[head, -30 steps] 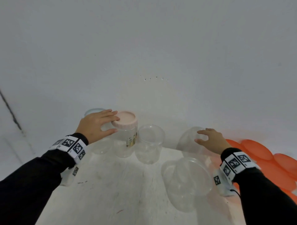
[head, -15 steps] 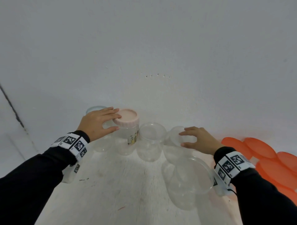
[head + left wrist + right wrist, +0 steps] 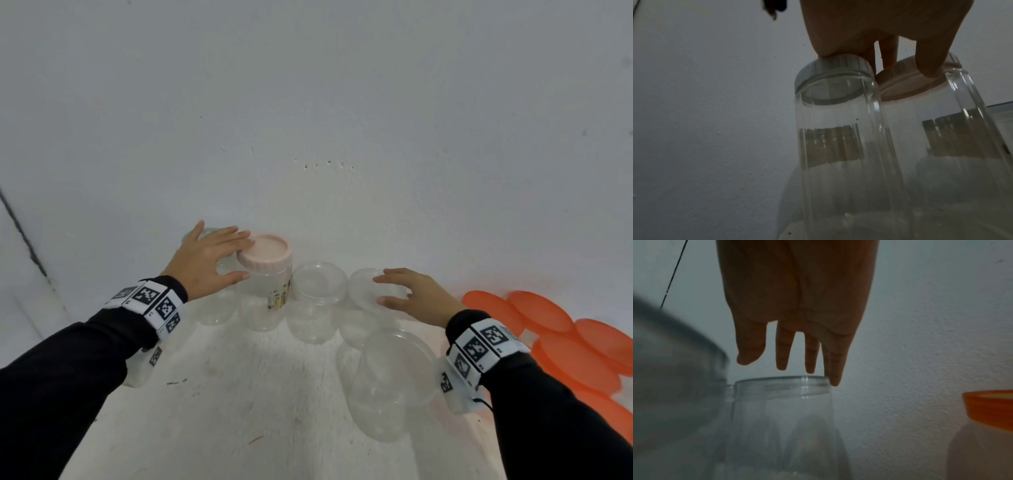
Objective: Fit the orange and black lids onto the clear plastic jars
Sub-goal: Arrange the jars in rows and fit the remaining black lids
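Observation:
Clear plastic jars stand in a row by the white wall. My left hand (image 3: 241, 257) lies with straight fingers over a jar with a pale grey lid (image 3: 830, 73). Its thumb and fingertips touch the edge of the pink lid (image 3: 265, 255) on the neighbouring labelled jar. To the right of that is an open jar (image 3: 318, 284), then another open jar (image 3: 368, 294). My right hand (image 3: 378, 290) hovers over this one with fingers (image 3: 781, 353) straight, the little finger touching its rim (image 3: 783, 382). Several orange lids (image 3: 548, 325) lie at the right.
A larger open clear jar (image 3: 394, 370) stands nearer to me, just below my right wrist. The wall (image 3: 308, 120) rises right behind the row. In the right wrist view an orange lid (image 3: 990, 408) sits on something pale at the right edge. No black lid is in view.
My right hand has moved left from beside the orange lids, and the open jar under it now stands against the row. My left hand stays at the pink lid.

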### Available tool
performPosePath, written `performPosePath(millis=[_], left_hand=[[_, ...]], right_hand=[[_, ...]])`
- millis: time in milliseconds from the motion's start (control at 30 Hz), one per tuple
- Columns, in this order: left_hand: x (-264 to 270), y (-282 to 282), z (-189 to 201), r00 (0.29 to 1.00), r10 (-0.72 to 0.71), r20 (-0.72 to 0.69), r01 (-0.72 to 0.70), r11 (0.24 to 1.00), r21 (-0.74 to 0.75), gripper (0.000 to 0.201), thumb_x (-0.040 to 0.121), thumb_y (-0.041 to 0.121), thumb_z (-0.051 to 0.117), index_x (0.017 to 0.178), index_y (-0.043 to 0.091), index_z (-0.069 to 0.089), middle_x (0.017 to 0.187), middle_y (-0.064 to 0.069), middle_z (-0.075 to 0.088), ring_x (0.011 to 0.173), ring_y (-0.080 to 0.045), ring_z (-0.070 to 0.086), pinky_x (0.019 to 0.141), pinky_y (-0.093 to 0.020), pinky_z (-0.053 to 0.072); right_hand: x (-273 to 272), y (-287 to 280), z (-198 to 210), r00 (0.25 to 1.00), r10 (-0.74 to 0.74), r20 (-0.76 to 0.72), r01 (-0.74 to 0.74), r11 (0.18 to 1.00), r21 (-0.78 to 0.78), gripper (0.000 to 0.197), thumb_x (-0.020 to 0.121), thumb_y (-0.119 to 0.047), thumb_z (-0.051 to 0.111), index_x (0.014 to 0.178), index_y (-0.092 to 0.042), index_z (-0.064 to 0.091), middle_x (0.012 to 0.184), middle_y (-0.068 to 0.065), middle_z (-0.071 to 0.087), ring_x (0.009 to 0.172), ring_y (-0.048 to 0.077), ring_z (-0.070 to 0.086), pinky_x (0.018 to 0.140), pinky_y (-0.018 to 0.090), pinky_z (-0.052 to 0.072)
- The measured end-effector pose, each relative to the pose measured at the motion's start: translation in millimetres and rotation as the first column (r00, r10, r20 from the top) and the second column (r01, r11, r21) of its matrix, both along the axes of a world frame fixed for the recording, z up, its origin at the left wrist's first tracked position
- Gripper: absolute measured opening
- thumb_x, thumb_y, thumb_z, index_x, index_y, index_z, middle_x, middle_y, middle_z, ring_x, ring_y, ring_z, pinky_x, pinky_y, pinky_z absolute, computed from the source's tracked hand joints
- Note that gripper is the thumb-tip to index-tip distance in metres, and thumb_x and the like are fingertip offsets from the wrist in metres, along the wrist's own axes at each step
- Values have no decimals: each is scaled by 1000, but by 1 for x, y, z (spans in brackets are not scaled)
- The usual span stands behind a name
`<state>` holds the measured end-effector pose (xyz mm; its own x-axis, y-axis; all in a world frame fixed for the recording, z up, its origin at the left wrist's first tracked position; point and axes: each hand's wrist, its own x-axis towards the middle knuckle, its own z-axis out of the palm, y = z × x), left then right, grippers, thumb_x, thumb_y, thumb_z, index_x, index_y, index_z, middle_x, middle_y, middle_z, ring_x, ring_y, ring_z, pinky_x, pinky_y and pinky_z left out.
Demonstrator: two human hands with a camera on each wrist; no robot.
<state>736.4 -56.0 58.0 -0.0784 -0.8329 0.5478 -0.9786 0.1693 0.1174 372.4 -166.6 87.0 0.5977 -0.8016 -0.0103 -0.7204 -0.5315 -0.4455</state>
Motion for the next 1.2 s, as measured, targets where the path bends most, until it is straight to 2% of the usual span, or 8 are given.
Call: performPosePath(millis=[100, 333, 500, 667, 800, 900, 1000, 1200], left_hand=[[1, 3, 5, 998, -7, 56, 8, 1000, -27, 80, 76, 78, 29, 126, 21, 56, 137, 3, 49, 131, -15, 39, 112, -50, 7], [-79, 9, 12, 970, -238, -54, 216, 939, -269, 38, 87, 33, 47, 110, 9, 64, 120, -6, 62, 115, -16, 47, 106, -43, 31], [-171, 15, 0, 872, -433, -229, 437, 899, -35, 59, 84, 59, 42, 123, 16, 57, 132, 3, 53, 121, -3, 38, 104, -22, 26], [-224, 13, -12, 877, -337, -342, 450, 827, 339, 96, 58, 78, 47, 140, 32, 33, 151, 13, 18, 135, -2, 10, 111, -28, 14], [-242, 10, -16, 911, -210, -356, 374, 784, 495, 104, 58, 71, 67, 144, 31, 22, 154, 14, 6, 140, -7, 4, 114, -37, 16], [-251, 15, -19, 909, -185, -373, 363, 790, 494, 103, 53, 82, 53, 141, 36, 26, 153, 18, 7, 139, -3, 7, 111, -45, 25], [-261, 24, -21, 916, -218, -336, 363, 805, 469, 79, 70, 68, 62, 138, 41, 32, 152, 19, 10, 138, -2, 6, 110, -45, 26], [-263, 35, -19, 909, -189, -371, 340, 852, 398, 78, 62, 55, 76, 131, 36, 44, 145, 13, 23, 132, -5, 14, 109, -37, 30]], right_hand=[[-17, 7, 4, 998, -50, 44, 52, 998, -34, 40, 88, -34, 61, 127, -26, 54, 142, -3, 44, 129, 13, 41, 102, 21, 25], [-78, 30, -7, 970, -222, -95, 213, 973, -93, 47, 91, -31, 58, 134, -16, 46, 141, 3, 43, 128, 19, 40, 102, 26, 29], [-118, 47, -19, 931, -339, -138, 327, 939, -102, 55, 90, -32, 59, 138, -12, 40, 143, 8, 38, 130, 25, 37, 104, 33, 31], [-146, 65, -27, 910, -358, -209, 352, 933, -67, 72, 84, -45, 63, 141, -14, 33, 149, 8, 27, 134, 29, 30, 107, 38, 30], [-155, 73, -35, 904, -305, -300, 303, 951, -52, 74, 87, -41, 61, 146, -18, 25, 155, 5, 14, 141, 28, 17, 113, 39, 22], [-154, 76, -36, 909, -296, -292, 270, 954, -129, 62, 91, -28, 57, 145, -20, 27, 154, 3, 19, 140, 27, 18, 111, 37, 23], [-149, 75, -38, 930, -256, -262, 206, 957, -204, 52, 94, -22, 52, 143, -23, 34, 151, 0, 28, 137, 24, 25, 108, 33, 27], [-128, 70, -42, 963, -120, -240, 70, 975, -209, 49, 93, -22, 52, 140, -26, 38, 151, -3, 29, 138, 21, 25, 110, 34, 26]])
